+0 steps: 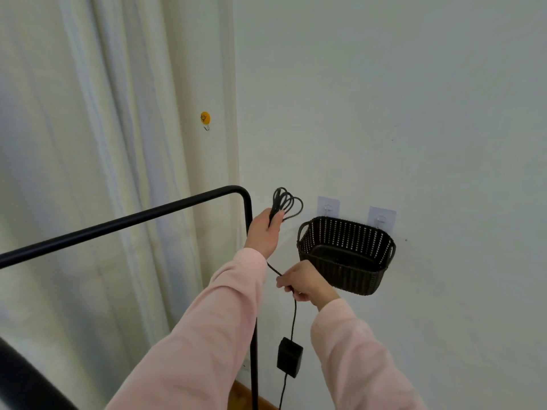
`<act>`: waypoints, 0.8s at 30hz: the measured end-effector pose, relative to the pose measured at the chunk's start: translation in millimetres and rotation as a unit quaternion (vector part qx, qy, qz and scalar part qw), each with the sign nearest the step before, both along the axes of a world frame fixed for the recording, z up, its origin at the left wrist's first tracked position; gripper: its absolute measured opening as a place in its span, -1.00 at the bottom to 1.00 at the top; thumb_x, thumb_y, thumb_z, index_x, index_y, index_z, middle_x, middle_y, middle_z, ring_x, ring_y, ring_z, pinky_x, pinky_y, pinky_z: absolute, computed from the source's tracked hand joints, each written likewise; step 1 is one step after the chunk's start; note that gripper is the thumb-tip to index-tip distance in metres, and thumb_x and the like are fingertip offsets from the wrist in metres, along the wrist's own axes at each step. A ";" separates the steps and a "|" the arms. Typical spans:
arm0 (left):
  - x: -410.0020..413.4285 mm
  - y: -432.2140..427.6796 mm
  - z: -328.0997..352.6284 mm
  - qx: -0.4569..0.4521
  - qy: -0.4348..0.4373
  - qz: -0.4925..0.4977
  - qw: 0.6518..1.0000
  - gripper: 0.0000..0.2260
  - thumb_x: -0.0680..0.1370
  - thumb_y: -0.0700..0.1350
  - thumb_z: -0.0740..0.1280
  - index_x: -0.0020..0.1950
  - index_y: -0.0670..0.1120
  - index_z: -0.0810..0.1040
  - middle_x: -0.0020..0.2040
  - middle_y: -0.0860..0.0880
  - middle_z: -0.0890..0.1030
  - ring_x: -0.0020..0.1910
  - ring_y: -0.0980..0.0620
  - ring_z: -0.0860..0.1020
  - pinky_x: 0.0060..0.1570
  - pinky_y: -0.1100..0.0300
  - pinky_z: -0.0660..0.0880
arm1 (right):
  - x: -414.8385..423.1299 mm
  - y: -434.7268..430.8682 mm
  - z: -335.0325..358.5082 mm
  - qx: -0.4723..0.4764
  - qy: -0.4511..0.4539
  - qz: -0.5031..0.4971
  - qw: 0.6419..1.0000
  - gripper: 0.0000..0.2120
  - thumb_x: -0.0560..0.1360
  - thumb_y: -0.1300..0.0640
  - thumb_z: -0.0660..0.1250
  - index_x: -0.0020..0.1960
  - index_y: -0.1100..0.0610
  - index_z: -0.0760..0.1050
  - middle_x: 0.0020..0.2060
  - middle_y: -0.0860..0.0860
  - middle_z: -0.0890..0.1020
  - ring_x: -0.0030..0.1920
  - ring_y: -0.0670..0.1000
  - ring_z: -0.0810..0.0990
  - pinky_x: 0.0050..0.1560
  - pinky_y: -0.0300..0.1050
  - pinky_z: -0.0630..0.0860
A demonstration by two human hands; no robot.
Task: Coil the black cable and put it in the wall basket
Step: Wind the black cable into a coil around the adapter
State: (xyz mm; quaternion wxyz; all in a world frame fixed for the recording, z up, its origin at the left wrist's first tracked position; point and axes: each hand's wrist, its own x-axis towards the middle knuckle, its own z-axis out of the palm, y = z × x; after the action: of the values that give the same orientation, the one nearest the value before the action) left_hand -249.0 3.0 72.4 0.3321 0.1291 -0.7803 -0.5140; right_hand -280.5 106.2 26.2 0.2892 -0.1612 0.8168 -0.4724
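Observation:
My left hand (264,230) is raised and grips a bundle of several loops of the black cable (286,202), which stick up above my fingers. From that hand the cable runs down behind my wrist to my right hand (305,282), which pinches it lower down. Below my right hand the cable hangs straight to a black power brick (289,357) and continues toward the floor. The dark woven wall basket (346,255) hangs on two clear adhesive hooks, just right of both hands, and looks empty.
A black metal clothes rail (124,221) crosses from the left and bends down into a post right beside my left arm. Cream curtains cover the left side. A yellow smiley hook (205,118) sticks to the wall above. Wooden floor shows at the bottom.

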 end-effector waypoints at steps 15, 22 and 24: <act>2.9 -0.1 -11.5 0.031 -0.039 -0.032 0.998 -0.74 0.59 -0.14 0.16 -0.31 -0.06 0.33 -0.46 -0.05 0.42 -0.42 -0.01 0.49 -0.09 0.01 0.52 | 0.3 16.2 56.1 -0.110 0.077 0.000 0.991 -0.77 0.42 0.34 0.32 0.00 0.49 0.56 -0.45 0.07 0.34 -0.50 -0.03 0.15 -0.63 -0.32 0.07; 1.1 -0.1 -10.3 -0.001 -0.027 -0.021 0.999 -0.73 0.59 -0.13 0.18 -0.33 -0.05 0.32 -0.43 -0.03 0.41 -0.44 -0.01 0.45 -0.32 0.14 0.52 | 4.0 15.8 62.7 -0.144 0.078 0.021 0.986 -0.84 0.47 0.35 0.28 -0.07 0.41 0.60 -0.47 0.05 0.37 -0.47 -0.05 0.18 -0.59 -0.33 0.05; 1.8 2.2 -9.1 -0.001 -0.029 -0.026 0.999 -0.73 0.60 -0.13 0.16 -0.32 -0.06 0.31 -0.45 -0.04 0.44 -0.54 0.08 0.46 -0.43 0.22 0.44 | 3.7 14.7 62.5 -0.152 0.079 0.022 0.985 -0.87 0.48 0.32 0.29 -0.12 0.33 0.60 -0.46 0.05 0.37 -0.47 -0.06 0.20 -0.57 -0.31 0.07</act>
State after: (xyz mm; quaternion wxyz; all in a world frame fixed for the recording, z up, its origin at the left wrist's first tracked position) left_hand -247.3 5.2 63.3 0.2960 0.1230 -0.7933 -0.5176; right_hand -276.8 120.9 88.7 0.2063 -0.2579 0.7523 -0.5701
